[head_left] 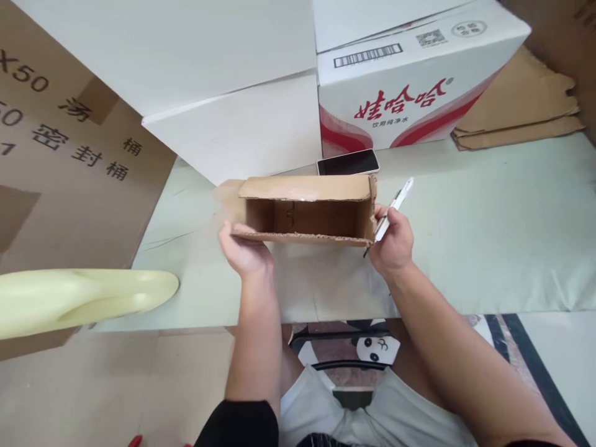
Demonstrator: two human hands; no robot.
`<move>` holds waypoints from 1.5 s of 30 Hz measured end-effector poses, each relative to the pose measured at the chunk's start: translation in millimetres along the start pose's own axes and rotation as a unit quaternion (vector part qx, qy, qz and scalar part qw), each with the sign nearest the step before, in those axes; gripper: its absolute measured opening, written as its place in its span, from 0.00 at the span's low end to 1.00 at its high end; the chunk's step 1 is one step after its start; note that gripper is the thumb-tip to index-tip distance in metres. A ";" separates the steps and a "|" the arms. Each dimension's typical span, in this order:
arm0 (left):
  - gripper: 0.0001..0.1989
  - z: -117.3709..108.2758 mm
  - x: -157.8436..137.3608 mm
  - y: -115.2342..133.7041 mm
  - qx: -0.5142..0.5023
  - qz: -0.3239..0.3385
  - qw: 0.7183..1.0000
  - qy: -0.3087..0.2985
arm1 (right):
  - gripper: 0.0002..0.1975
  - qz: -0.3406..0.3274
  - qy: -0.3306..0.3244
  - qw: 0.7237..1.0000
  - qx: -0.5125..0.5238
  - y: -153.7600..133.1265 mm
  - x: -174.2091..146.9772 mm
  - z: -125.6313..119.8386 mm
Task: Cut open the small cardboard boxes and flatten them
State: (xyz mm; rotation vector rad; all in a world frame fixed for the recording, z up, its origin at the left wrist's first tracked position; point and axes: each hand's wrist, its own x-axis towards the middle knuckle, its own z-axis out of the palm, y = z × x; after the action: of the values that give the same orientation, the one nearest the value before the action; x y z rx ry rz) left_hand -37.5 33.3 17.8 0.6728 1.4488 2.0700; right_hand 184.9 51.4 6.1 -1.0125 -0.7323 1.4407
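A small brown cardboard box [305, 187] is held up over the cloth-covered table, its open side facing me and its inside bare. My left hand [246, 253] grips the box at its lower left edge, with the fingers partly hidden behind the cardboard. At the right end, my right hand [395, 242] is closed around a slim white utility knife [395, 208] and also steadies the box's side. The knife slants up and to the right, while a thin dark tip shows below, near the box's lower right corner.
Behind the box lies a phone [349, 162], in front of white cartons [233, 136] and a red-and-white water carton [386, 118]. Flattened cardboard [516, 99] rests at the back right. A large brown carton [79, 186] and a pale yellow curved object [93, 298] occupy the left.
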 end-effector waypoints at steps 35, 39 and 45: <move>0.20 -18.5 -12.1 45.8 0.115 -0.026 0.941 -0.317 | 0.15 -0.135 -0.045 0.790 -0.597 -103.2 -71.2 -13.4; 0.19 -20.1 -18.1 42.1 0.151 -0.023 0.935 -0.320 | 0.17 -0.153 0.121 0.807 -0.558 -102.1 -65.4 -12.7; 0.18 -16.1 -29.1 39.2 0.150 0.014 0.936 -0.318 | 0.17 -0.254 0.207 0.822 -0.465 -91.3 -52.4 -12.7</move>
State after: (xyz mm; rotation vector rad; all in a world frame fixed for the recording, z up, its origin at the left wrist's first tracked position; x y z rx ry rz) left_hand -31.7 -8.4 47.1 1.3424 1.3595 1.4404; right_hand 234.3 10.6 90.6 -1.6304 -1.2952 0.3013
